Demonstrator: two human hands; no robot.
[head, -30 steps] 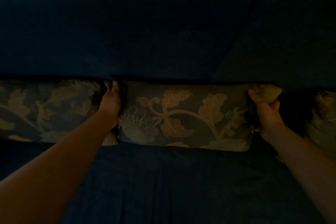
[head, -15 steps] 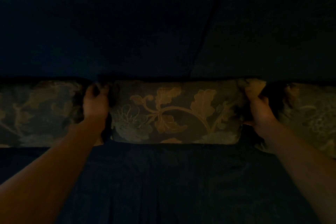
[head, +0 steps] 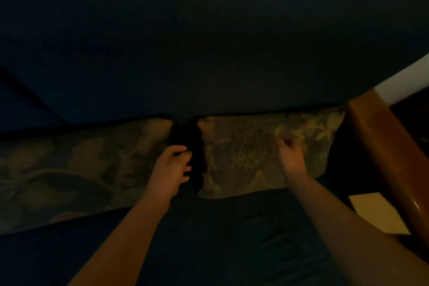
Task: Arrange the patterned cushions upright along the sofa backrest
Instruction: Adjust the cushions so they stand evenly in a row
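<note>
The light is very dim. Two floral patterned cushions stand upright against the dark blue sofa backrest (head: 209,42). The right cushion (head: 243,155) sits at the sofa's right end; the left cushion (head: 88,165) runs off toward the left edge. A dark gap separates them. My left hand (head: 170,172) hovers in front of that gap, fingers loosely curled, holding nothing. My right hand (head: 290,158) is in front of the right cushion's face, fingers apart, not gripping it.
A wooden armrest (head: 390,158) bounds the sofa on the right, with a pale flat surface (head: 376,213) beside it lower down. A white strip of wall (head: 404,79) shows at the upper right. The dark seat cushion (head: 209,239) spreads below my arms.
My view has swung right along the sofa. Both hands let go of the middle cushion's top corners and now hang free, by the gap and before the rightmost cushion.
</note>
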